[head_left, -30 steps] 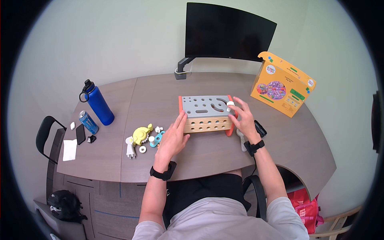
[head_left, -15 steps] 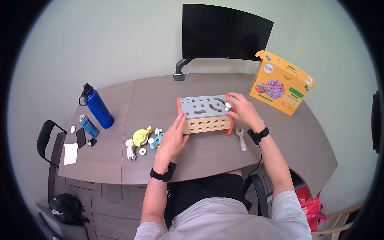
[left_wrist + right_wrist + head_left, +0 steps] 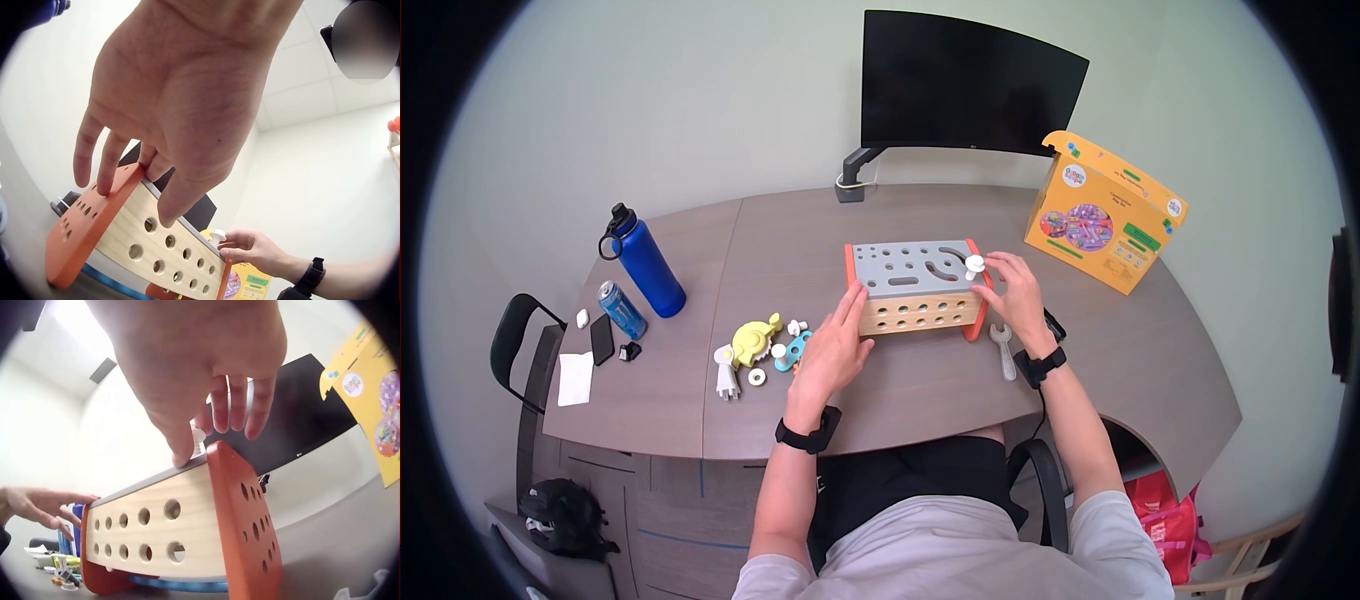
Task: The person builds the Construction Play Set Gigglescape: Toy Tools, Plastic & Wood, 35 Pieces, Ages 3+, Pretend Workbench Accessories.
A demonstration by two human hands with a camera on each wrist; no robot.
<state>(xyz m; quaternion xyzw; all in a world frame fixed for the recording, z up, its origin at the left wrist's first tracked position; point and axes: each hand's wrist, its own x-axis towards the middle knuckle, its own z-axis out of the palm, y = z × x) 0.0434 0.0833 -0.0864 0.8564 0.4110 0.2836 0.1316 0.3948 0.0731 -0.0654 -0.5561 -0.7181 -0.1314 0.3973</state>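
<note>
A toy workbench [image 3: 915, 313] with a grey perforated top, pale wooden sides and orange end panels stands on the table. My left hand [image 3: 832, 350] rests on its left end, fingers lying over the orange panel and top edge in the left wrist view. A white toy screw [image 3: 974, 266] stands upright at the right end of the grey top, its ridged shaft partly visible in the right wrist view. Close beside it is my right hand [image 3: 1018, 300], fingers loosely bent and apart, thumb at the top's front edge. The screw's lower end is hidden.
Left of the workbench lie a yellow toy saw piece [image 3: 752, 340], a grey toy hammer piece [image 3: 727, 372] and a white ring [image 3: 757, 377]. A grey toy wrench [image 3: 1003, 352] lies to the right. Behind stand a yellow box [image 3: 1105, 212] and a monitor [image 3: 975, 80]; a blue bottle [image 3: 645, 262] stands left.
My right hand moved in around the white screw, then drew back to its right with fingers more apart; the screw stays upright. My left hand has stayed on the workbench's left end.
</note>
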